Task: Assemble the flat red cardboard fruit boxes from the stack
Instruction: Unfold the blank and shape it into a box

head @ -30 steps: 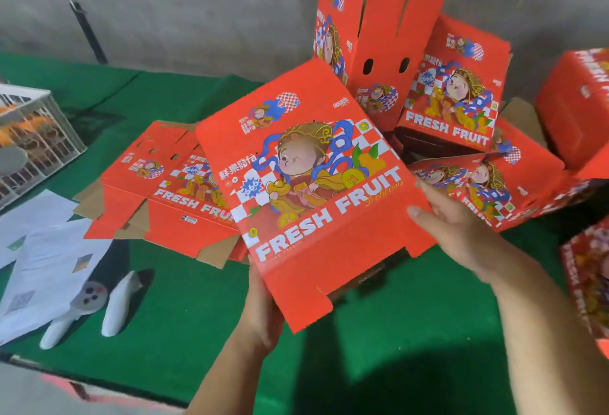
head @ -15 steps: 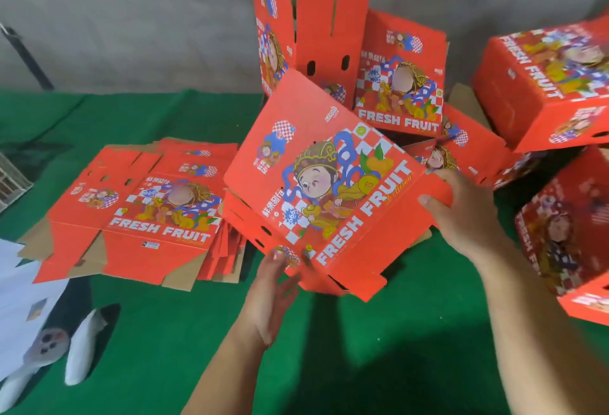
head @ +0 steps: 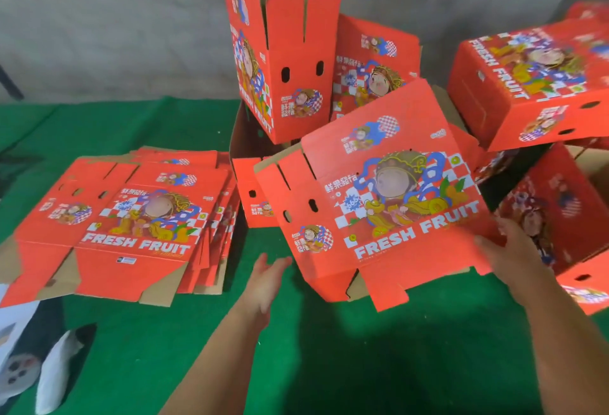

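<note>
Flat stack [head: 131,216] lies left of assembled boxes [head: 395,203].

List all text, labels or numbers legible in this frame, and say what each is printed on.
"FRESH FRUIT": red cardboard box held up at centre, on its front panel.
"FRESH FRUIT": top sheet of the flat red cardboard stack.
"FRESH FRUIT": assembled red box at upper right, upside down.
"FRUIT": upright open red box at the back, running down its side.
Chinese characters, small logos and the stack's white barcode label: too small or blurred.

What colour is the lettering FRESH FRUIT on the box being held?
White, on the red held box, clearest in the head view.
</note>
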